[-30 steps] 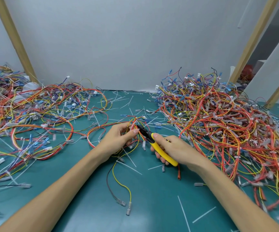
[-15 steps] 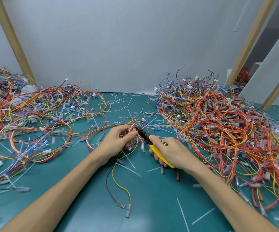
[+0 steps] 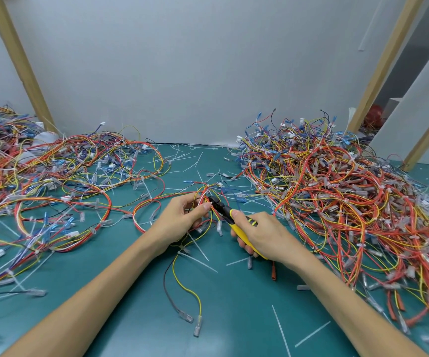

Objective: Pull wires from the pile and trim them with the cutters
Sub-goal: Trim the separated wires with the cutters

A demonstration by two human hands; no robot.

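While left hand (image 3: 182, 217) pinches wires (image 3: 203, 199), cutters (image 3: 230, 217) touch them.

We see a teal matte counter (image 3: 234, 318) strewn with white plastic cable-tie offcuts (image 3: 311, 334). The tangled heap of thin wires (image 3: 337, 202) runs red, orange, yellow and blue, and the slim plastic-handled cutters (image 3: 236, 225) are yellow with black.

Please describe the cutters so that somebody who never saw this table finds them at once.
Look between the two wire piles on the green mat. The right hand holds the cutters, with the black tip among wires pinched by the left hand. They alone have solid yellow handles.
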